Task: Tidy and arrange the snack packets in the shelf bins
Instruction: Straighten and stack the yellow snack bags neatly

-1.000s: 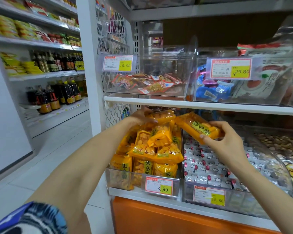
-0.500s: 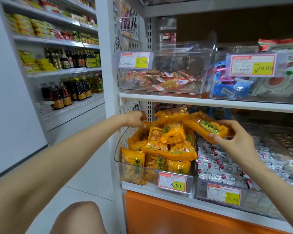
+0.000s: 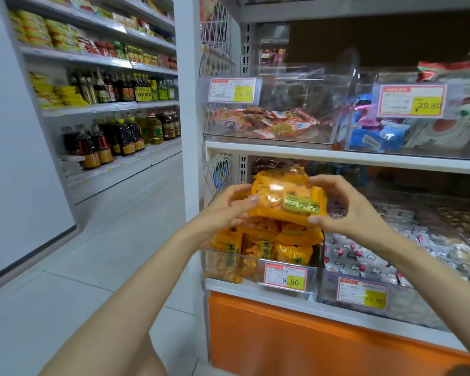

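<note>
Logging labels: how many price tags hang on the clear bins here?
4: upper-left tag, upper-right tag, lower-left tag, lower-right tag. Others may sit out of frame.

An orange packet (image 3: 288, 198) of golden snacks, with a clear window and a green label, is held flat-faced and slightly tilted between the left hand (image 3: 225, 210) and the right hand (image 3: 345, 210), which grip its side edges. It hangs just above a heap of matching packets (image 3: 266, 245) piled in the clear bin (image 3: 314, 275) at the left end of the lower shelf. Some stand upright at the front and others lie slumped on top. The next bin (image 3: 407, 302) to the right holds small silver packets (image 3: 364, 256).
</note>
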Tool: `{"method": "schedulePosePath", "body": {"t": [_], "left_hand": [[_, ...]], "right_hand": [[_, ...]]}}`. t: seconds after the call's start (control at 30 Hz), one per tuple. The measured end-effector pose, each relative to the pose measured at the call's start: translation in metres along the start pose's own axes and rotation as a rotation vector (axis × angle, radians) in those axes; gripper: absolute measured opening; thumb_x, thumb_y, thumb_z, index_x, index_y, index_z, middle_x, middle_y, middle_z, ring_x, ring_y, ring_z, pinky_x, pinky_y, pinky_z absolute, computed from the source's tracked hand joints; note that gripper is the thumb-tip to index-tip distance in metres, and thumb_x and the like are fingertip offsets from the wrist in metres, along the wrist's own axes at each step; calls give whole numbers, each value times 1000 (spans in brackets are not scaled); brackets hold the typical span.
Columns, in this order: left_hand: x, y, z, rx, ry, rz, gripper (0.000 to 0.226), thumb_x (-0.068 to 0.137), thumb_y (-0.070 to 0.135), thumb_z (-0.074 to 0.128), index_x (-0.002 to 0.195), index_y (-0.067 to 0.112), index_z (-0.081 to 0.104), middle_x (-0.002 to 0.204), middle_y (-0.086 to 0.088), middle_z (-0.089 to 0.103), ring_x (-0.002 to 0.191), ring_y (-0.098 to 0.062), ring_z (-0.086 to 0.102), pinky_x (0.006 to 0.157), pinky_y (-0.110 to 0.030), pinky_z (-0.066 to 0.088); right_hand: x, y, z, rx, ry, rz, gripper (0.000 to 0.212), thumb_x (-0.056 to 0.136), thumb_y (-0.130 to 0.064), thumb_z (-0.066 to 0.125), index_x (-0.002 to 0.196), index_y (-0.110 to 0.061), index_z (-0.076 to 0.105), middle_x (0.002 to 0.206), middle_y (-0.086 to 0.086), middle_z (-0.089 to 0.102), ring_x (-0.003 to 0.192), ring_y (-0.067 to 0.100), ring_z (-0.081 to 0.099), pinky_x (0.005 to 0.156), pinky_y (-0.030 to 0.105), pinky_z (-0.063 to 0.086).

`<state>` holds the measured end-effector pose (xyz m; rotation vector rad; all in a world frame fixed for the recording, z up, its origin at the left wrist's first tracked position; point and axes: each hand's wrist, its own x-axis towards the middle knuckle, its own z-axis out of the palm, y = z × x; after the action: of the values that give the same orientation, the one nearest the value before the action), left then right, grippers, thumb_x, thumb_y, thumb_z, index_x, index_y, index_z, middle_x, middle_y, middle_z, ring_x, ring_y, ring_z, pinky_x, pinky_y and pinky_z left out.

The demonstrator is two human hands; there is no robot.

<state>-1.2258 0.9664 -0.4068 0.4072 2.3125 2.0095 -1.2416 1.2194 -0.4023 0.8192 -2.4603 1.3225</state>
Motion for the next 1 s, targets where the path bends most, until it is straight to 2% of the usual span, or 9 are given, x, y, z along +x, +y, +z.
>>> {"method": "schedulePosePath", "body": {"t": [0.07,0.2,0.33,0.5,0.63,0.73,0.8,0.9,1.0], "left_hand": [[-5,-2,0,-61,16,-8,64,76,37,63,134,22,41,114,-1,63,92,-11,65,76,-23,53],[-11,-12,-7,-34,55,2,64,71,29,69,129,25,42,110,-1,68,103,-26,64,94,-49,45],[-10,-17,-11,-165,83,56,59,75,18,74,125,25,42,104,-2,69,95,-21,66,77,-37,52],[-6,-16,0,-129,63,155,49,79,6,67,117,27,43,103,-3,67,88,-8,67,66,-19,52],[-2,-9,2,-58,11,187,59,80,5,67,127,25,38,110,-1,64,95,-8,65,77,-19,53],[13,-2,-14,200,47,133,67,80,11,70,136,16,33,121,-3,57,99,-9,60,81,-17,51],[28,-3,-29,486,61,68,61,80,9,71,132,9,41,125,-8,55,102,-13,56,86,-21,48],[59,-8,-42,884,-18,5,47,82,8,69,125,7,51,126,-9,56,112,-19,54,92,-27,44],[95,-13,-43,1209,-126,-25,48,84,14,68,128,8,50,129,-10,54,117,-25,51,96,-32,43]], "right_hand": [[4,-5,8,-10,-78,-6,65,64,-39,74,120,-48,44,130,-7,45,120,4,45,84,9,41],[12,-8,19,-46,-184,-19,74,67,-39,78,129,-48,38,137,-7,38,126,10,40,93,16,37],[17,-11,24,77,-76,55,74,66,-56,76,130,-47,39,132,-4,48,119,16,50,96,34,46],[15,-23,30,315,29,217,73,60,-46,67,127,-23,47,105,-2,67,96,12,65,76,25,49],[9,-26,22,334,119,232,48,62,-40,70,105,-20,61,97,-2,71,89,12,68,75,25,48],[6,-19,5,343,216,232,48,61,-42,79,101,-22,62,98,0,70,93,17,65,85,31,47],[3,-10,-7,365,243,242,56,54,-51,80,99,-22,64,93,-3,72,90,18,66,81,31,47],[-3,2,-17,348,249,269,83,31,-69,81,97,-20,66,87,-3,73,84,16,66,80,31,47],[-6,11,-20,361,247,293,94,24,-74,80,99,-19,66,93,1,73,87,19,68,81,32,47]]}}
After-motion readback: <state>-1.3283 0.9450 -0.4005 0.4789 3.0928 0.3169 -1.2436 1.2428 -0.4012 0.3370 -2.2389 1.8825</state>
